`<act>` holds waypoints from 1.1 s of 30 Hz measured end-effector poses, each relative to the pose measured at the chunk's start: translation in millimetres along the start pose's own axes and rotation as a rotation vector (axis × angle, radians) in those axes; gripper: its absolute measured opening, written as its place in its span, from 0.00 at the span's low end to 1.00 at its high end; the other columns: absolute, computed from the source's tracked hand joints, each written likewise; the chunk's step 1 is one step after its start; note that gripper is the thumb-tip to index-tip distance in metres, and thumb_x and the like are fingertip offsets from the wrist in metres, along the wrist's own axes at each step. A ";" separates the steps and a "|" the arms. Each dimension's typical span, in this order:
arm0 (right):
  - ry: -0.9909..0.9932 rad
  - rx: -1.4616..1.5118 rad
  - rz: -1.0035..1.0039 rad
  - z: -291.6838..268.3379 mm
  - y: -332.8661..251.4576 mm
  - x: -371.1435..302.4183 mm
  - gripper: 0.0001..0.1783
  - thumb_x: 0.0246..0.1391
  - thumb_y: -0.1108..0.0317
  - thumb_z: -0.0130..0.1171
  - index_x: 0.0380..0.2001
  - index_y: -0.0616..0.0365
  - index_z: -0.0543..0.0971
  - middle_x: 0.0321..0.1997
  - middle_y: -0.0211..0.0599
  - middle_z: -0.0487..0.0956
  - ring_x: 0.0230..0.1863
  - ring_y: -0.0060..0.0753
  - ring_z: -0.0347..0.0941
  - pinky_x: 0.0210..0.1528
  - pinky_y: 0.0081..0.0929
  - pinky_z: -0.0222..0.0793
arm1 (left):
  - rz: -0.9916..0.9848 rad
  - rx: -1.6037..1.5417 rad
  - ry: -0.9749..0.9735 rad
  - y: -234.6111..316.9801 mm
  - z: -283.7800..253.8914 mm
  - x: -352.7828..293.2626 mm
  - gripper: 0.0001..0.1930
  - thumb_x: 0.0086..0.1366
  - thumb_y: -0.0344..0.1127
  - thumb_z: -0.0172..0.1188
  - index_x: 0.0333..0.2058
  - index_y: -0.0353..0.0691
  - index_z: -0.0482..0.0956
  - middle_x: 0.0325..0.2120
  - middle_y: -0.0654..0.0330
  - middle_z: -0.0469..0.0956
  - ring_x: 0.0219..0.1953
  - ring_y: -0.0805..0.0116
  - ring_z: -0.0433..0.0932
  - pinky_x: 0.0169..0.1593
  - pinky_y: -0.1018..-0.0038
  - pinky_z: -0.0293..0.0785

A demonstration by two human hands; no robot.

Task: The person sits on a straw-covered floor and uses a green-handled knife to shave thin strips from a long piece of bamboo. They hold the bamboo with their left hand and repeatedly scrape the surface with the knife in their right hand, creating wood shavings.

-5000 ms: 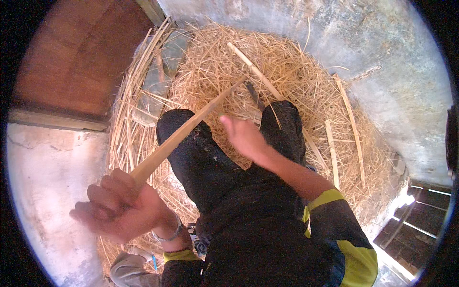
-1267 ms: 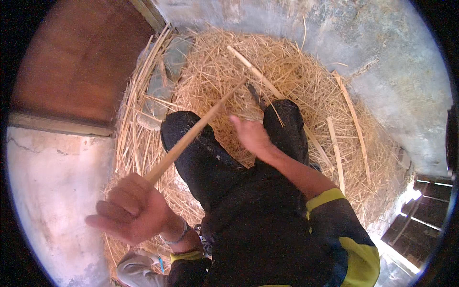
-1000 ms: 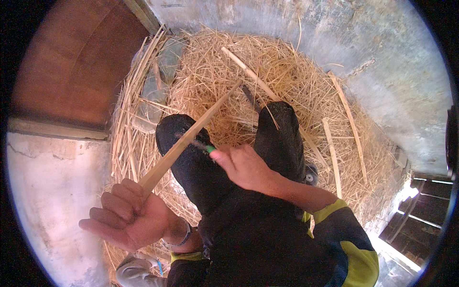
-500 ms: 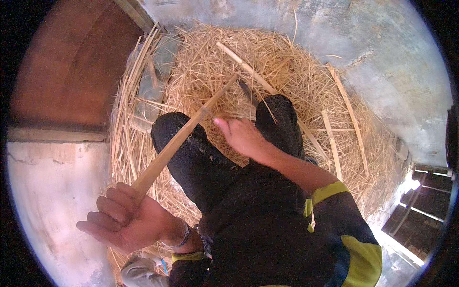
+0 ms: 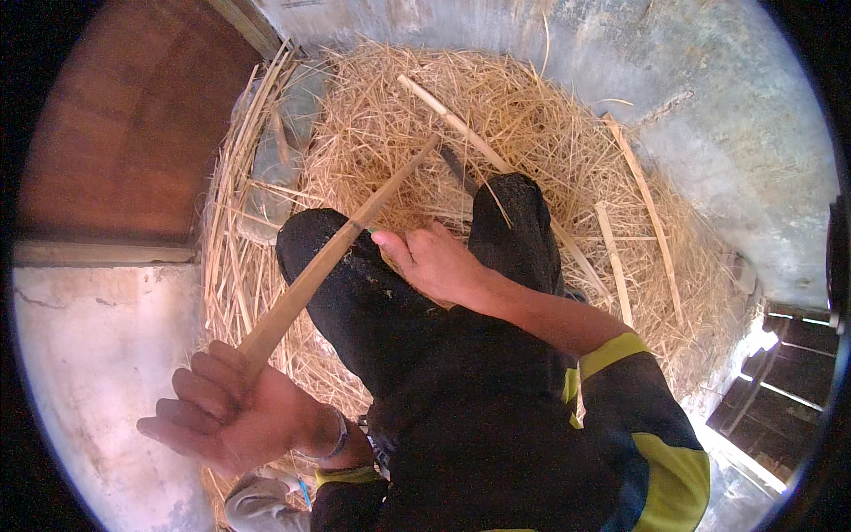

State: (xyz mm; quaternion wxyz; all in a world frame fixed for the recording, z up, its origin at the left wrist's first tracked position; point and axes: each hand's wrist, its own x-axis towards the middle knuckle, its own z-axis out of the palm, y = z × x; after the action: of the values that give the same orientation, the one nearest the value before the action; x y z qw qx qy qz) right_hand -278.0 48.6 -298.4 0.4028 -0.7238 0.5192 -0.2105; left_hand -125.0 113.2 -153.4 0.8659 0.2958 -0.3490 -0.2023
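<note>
Bamboo stick [image 5: 341,244] is the long, pale strip that slants across the person's lap, from low on the left up to the straw pile [image 5: 532,133]. The left hand [image 5: 226,417] grips its lower end in a tight fist. The right hand [image 5: 434,262] sits by the middle of the stick, over the dark knees [image 5: 337,266], with its fingers curled around something small; a bit of green peeks out at the thumb, but it is too small to tell what it is.

A moment ago the right hand was a bit further up, near the right knee. Now it is back down close to the stick, and the left fist has slid lower and out to the side. The stick has kept its slant. It looks like the right hand is working along the stick in short strokes while the left hand holds it steady. More bamboo strips [image 5: 647,208] lie on the straw.
</note>
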 end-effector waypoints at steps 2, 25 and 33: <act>0.067 -0.045 0.006 8.1 25.6 10.2 0.31 0.62 0.50 0.35 0.25 0.69 0.75 0.19 0.61 0.72 0.27 0.64 0.70 0.33 0.49 0.66 | 0.020 0.055 0.065 -4.2 7.6 -0.1 0.24 0.68 0.46 0.39 0.11 0.51 0.49 0.09 0.70 0.45 0.12 0.78 0.42 0.18 0.79 0.41; 0.262 -0.240 -0.107 39.0 11.9 22.2 0.28 0.60 0.51 0.39 0.25 0.66 0.77 0.19 0.59 0.74 0.24 0.58 0.73 0.26 0.47 0.70 | -0.054 0.059 0.240 -3.0 -15.4 21.8 0.24 0.68 0.47 0.39 0.13 0.52 0.48 0.08 0.71 0.44 0.11 0.79 0.43 0.18 0.80 0.43; 0.148 -0.074 -0.040 19.2 28.0 -3.8 0.25 0.62 0.54 0.35 0.29 0.65 0.75 0.26 0.56 0.75 0.32 0.59 0.72 0.35 0.49 0.68 | -0.025 0.035 0.144 -2.9 -7.1 9.7 0.24 0.68 0.48 0.39 0.13 0.52 0.49 0.08 0.71 0.45 0.10 0.81 0.43 0.16 0.82 0.41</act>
State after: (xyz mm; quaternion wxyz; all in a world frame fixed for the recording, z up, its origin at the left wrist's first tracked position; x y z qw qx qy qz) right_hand -281.8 55.2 -331.7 0.3319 -0.7309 0.5404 -0.2520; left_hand -113.7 108.3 -154.7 0.8809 0.3289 -0.2857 -0.1852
